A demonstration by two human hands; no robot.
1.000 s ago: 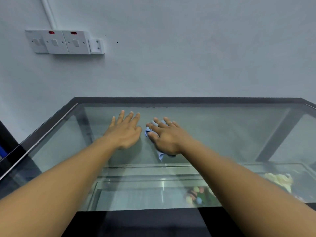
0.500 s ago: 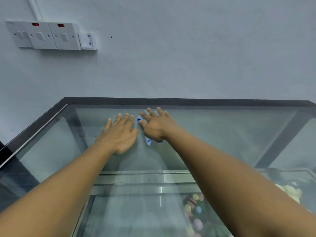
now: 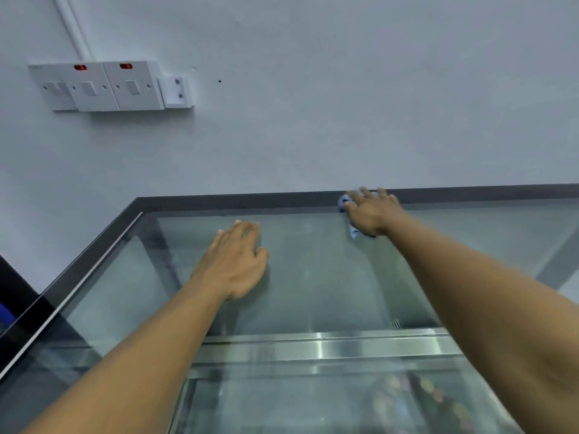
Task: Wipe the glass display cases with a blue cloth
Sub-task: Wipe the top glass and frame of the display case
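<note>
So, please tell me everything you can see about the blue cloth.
The blue cloth is small, light blue and looks soft and crumpled. Most of it is hidden under the right hand, which presses it flat on the glass top near the dark back rim. Only two bits show: one beside the fingertips, one sticking out below the palm. The left hand does not touch it.
</note>
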